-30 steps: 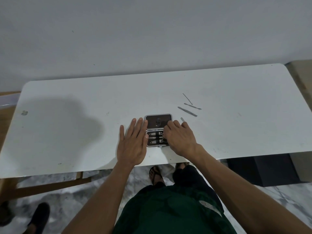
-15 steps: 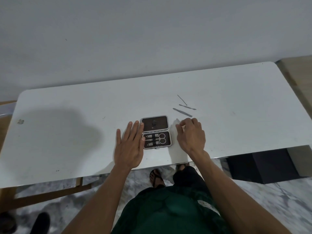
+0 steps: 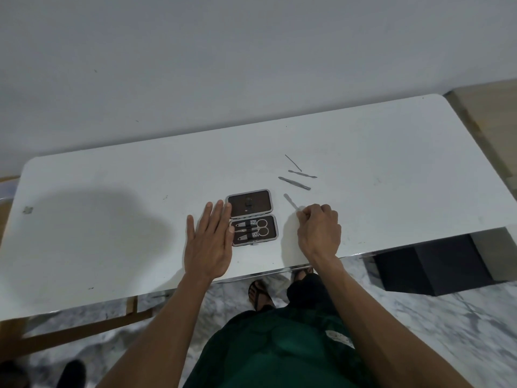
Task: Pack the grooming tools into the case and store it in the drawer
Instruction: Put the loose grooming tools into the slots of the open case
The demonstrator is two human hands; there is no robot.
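Note:
A small brown case (image 3: 251, 217) lies open on the white table (image 3: 112, 219), its lower half holding scissors and two clippers under a strap. My left hand (image 3: 208, 242) rests flat on the table, fingers touching the case's left edge. My right hand (image 3: 319, 231) is to the right of the case, its fingertips pinched on the near end of a slim metal tool (image 3: 291, 201) that points up and left. Farther back lie tweezers (image 3: 294, 183), a thin double-ended tool (image 3: 302, 174) and a fine needle-like pick (image 3: 293, 163).
A dark box-like unit (image 3: 428, 264) sits under the table's right end. A wooden frame (image 3: 84, 329) runs below the left end. My feet in sandals and a marble floor show below the front edge. A plain wall stands behind the table.
My right hand has left the case, moved right and closed its fingertips on the slim metal tool. The scissors and clippers in the case are now uncovered. My left hand stayed put.

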